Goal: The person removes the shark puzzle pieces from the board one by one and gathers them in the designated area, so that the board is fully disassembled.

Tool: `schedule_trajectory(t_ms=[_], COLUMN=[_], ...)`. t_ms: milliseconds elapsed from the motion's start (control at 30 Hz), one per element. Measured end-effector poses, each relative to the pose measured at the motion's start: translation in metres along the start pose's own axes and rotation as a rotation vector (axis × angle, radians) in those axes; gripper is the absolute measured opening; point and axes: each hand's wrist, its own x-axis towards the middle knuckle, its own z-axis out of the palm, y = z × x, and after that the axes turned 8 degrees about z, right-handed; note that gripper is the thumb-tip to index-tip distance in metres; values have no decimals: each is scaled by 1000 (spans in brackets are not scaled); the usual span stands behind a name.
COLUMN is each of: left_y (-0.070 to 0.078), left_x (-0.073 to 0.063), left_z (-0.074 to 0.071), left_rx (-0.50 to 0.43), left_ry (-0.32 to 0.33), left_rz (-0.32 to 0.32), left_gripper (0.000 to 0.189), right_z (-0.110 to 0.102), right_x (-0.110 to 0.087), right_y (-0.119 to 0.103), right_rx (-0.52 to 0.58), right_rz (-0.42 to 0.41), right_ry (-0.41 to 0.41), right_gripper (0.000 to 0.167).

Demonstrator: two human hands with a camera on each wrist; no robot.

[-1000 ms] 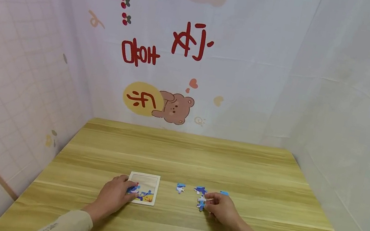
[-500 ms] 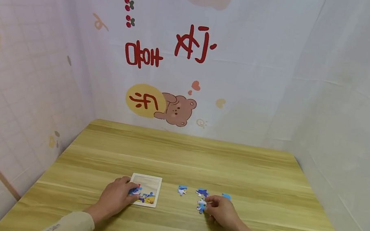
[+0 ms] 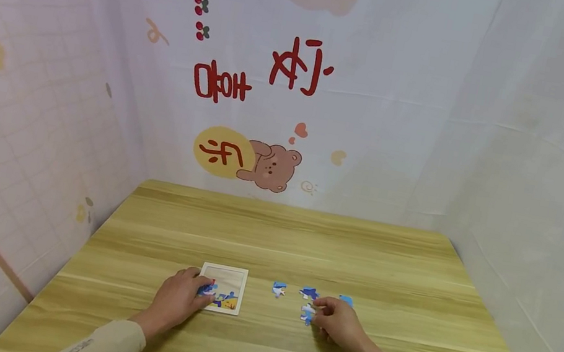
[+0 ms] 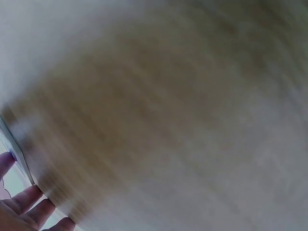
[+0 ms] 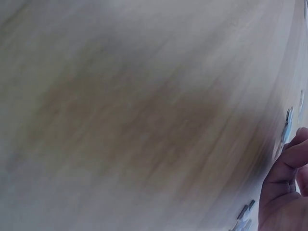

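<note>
- We see the left hand (image 3: 176,296) resting, fingers relaxed, over a square white-rimmed puzzle tray (image 3: 242,292), seemingly steadying it
- We see the right hand (image 3: 340,321) pinch a light-blue-and-white jigsaw piece (image 3: 307,311) by its edge, right of the tray, perhaps keeping its picture visible
- We cannot tell whether that piece touches the yellowish wood-grain table (image 3: 270,243); the right hand partly hides a sky-blue piece (image 3: 346,299)

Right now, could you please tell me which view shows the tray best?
Head: most of the tray shows, the left hand covering its left part. Left wrist shows only an edge strip; right wrist, nothing I can identify.
</note>
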Motion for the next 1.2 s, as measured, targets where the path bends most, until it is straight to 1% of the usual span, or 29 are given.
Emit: schedule_trajectory(t_ms=[67,233,433,567,667,800,933,1033,1200], left_y=[0,0,0,-3,-7,-16,-23,-24,-24], left_x=[1,2,2,4,4,1,-3,-4,-5], left_z=[0,1,0,-3,-5,-10,-14,-16,-16], left_rx=[6,9,12,-25,-59,-62,-67,-75,-50], left_ry=[4,-4,-13,-44,-52,-39,-58,-79,-94], left_rz=[3,-19,-40,-87,-114,-97,-85,-87,-70], left_gripper=[36,38,44,49,50,49,48,49,48], right_z=[1,7,22,36,48,65,83,98,121], right_x=[1,3,7,12,16,21,28,33,41], right_y=[-1,-10,-30,-45,-54,-66,-76,-84,-97], right_rx=[9,15,0,-9,4,41,42,41,34], right_rz=[-7,-29,-56,-95,-113,-96,-75,-76,-69], right_ry=[1,-11,-25,-43,-59,-80,-74,-70,-86], right_gripper=[30,30,31,29,28,29,28,27,27])
